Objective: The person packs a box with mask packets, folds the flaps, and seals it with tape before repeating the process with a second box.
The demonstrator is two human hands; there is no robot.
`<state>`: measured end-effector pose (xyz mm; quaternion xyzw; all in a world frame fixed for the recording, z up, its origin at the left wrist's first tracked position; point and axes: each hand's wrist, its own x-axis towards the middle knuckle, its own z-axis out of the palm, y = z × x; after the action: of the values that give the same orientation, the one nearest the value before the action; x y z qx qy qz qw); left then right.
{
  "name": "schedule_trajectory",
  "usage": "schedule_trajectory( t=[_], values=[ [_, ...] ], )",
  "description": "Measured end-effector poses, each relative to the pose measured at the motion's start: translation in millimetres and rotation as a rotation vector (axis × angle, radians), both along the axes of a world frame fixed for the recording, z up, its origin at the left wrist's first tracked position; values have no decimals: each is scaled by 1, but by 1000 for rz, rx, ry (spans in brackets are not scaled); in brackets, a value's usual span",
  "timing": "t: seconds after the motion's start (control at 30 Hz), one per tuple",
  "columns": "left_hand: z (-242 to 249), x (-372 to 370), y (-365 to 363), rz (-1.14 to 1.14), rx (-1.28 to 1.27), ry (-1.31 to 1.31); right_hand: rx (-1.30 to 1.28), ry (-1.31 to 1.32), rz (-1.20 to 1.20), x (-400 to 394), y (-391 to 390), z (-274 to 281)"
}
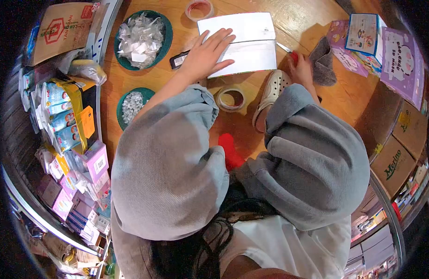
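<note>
A white sheet or flat pack [251, 50] with a dark crease across it lies on the wooden floor [177, 123]. On its left part rests my left hand [206, 56], fingers spread. To the right of the sheet, my right hand [302, 69] is closed around the red handle of a pointed tool [285, 48], whose pale tip points toward the sheet; most of the handle is hidden. A black object with a barcode label [178, 61] lies beside my left wrist. Below the sheet is a roll of tape [231, 99].
Two green baskets, one with clear plastic pieces [140, 39] and one with small whitish pieces [132, 107], stand left. Another tape roll [199, 9] lies above. A grey cloth [322, 63], a beige clog [274, 90] and purple boxes [402, 65] are right.
</note>
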<state>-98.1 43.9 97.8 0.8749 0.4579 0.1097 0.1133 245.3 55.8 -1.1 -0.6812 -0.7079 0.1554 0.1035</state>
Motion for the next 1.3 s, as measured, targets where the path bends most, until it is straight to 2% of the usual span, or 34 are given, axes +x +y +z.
schedule_trajectory(
  t=[0.07, 0.17, 0.27, 0.37, 0.4, 0.47, 0.53, 0.57, 0.63, 0.67, 0.77, 0.87, 0.97, 1.07, 1.17, 1.2, 1.3],
  values=[
    [-2, -1, -1, 1, 15, 15, -7, 54, -17, -1, 2, -4],
    [-1, 0, -1, 0, 10, 13, 84, 412, 18, -1, 8, 3],
    [0, -1, 1, -7, 52, -77, 178, 487, 80, -34, 10, 65],
    [-4, -14, -7, -105, 194, -226, 325, 375, 446, -70, 4, 90],
    [-5, -18, -10, -154, 252, -281, 284, 299, 484, -80, 0, 89],
    [29, 1, -17, -511, -370, 255, 204, 149, 563, -93, -7, 83],
    [-9, -4, -38, -874, -75, -199, 210, -38, 514, -94, -10, 79],
    [-22, -4, -45, -885, -223, -131, 214, -131, 488, -95, -12, 77],
    [-45, -3, -57, -906, -515, 4, 243, -115, 483, -99, -15, 76],
    [-59, -6, -58, -932, -553, -8, 261, -111, 480, -99, -15, 76],
    [-99, -10, -78, -851, -171, -136, 245, -147, 496, -96, -12, 76],
    [-108, -7, -79, -856, -472, 216, 193, -4, 476, -94, -11, 69],
    [-58, 1, -60, -975, -460, 416, 199, 12, 498, -93, -9, 71],
    [-37, -10, -61, -461, -907, -58, 202, -4, 484, -93, -9, 78],
    [-36, -20, -55, -462, -788, -359, 256, -93, 474, -94, -10, 89],
    [-29, -24, -52, -564, -720, -368, 275, -143, 471, -95, -11, 93],
    [10, -32, -50, -576, -591, -254, 303, -240, 472, -94, -10, 100]
  ],
)
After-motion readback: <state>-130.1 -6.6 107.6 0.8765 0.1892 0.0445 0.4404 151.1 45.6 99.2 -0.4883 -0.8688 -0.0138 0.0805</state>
